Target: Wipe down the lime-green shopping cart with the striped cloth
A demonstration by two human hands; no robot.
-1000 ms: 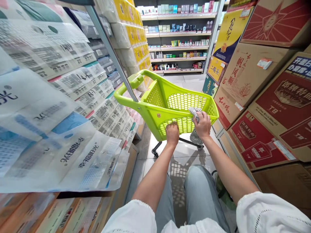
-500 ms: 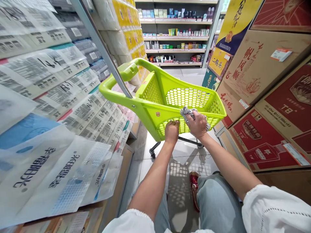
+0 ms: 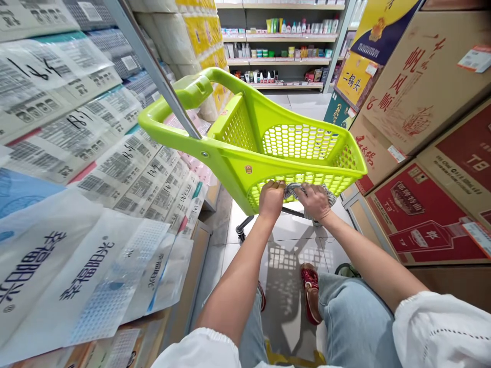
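A lime-green shopping cart (image 3: 233,166) with a perforated basket stands in front of me, its handle toward the left. My left hand (image 3: 271,202) is closed, its fingers hooked over the lattice in the near side wall. Just to its right, my right hand (image 3: 316,202) presses a grey-and-white striped cloth (image 3: 293,190) against the same wall, below the rim. Part of the cloth is hidden under that hand. The basket holds nothing that I can see.
Plastic-wrapped paper packs (image 3: 126,158) line the left side, with a slanting metal pole (image 3: 153,66) before them. Stacked cartons (image 3: 418,97) rise on the right. Shelves (image 3: 280,61) of bottles and boxes stand across the far end of the tiled floor (image 3: 245,260).
My right hand has moved the cloth down from the basket's rim to the lattice. My left hand keeps its hold on the wall. The view has tilted slightly downward.
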